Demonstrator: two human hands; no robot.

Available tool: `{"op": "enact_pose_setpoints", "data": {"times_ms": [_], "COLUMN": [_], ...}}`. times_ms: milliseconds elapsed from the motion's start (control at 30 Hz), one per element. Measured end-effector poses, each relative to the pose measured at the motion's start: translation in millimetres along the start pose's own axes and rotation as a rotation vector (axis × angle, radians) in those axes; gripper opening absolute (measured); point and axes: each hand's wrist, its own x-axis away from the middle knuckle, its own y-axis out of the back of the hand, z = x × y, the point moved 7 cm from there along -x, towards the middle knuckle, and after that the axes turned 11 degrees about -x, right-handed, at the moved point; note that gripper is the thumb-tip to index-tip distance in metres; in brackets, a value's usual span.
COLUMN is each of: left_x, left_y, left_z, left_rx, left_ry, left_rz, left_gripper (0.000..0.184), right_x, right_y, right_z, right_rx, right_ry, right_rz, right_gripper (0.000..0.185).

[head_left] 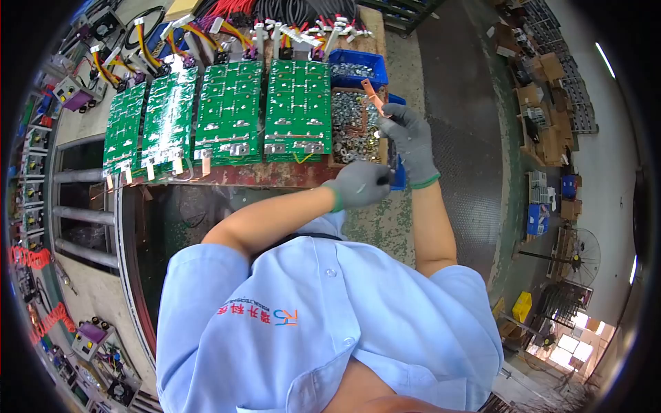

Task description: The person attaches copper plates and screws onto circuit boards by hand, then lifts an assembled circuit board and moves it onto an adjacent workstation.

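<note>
My right hand (411, 141), in a grey glove, pinches the lower end of a bent copper strip (372, 95) above the right side of a tray of metal hardware (351, 113). My left hand (359, 184), also gloved, is closed just below the tray's near edge; whatever its fingers hold, if anything, is hidden. Nuts and washers fill the tray. Left of it lies a row of green circuit boards, the nearest being a green circuit board (298, 107) with metal terminals along its lower edge. Copper tabs stick out from the lower edges of other boards.
A blue bin (358, 67) of small hardware sits behind the tray, and another blue bin (398, 172) is partly hidden by my hands. Black cables (310, 15) and red wires (231, 7) lie at the back of the table. Shelves and a fan (582, 258) stand at right.
</note>
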Motion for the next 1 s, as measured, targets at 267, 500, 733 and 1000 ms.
{"op": "enact_pose_setpoints", "data": {"times_ms": [267, 500, 733, 1000], "left_x": [177, 181, 195, 187], "left_y": [39, 73, 74, 69], "left_z": [135, 153, 146, 159], "left_rx": [1.415, 1.740, 1.564, 1.734], "left_ry": [0.577, 0.422, 0.459, 0.519], "left_rz": [-0.379, -0.624, -0.459, -0.434], "left_gripper": [0.031, 0.028, 0.024, 0.020], "right_x": [9, 23, 44, 42], "right_y": [-77, -156, -196, -200], "right_z": [20, 1, -7, -5], "right_rx": [0.075, 0.182, 0.257, 0.236], "right_ry": [-0.122, -0.211, -0.218, -0.232], "right_rz": [0.228, 0.454, 0.600, 0.530], "right_gripper": [0.023, 0.025, 0.022, 0.019]}}
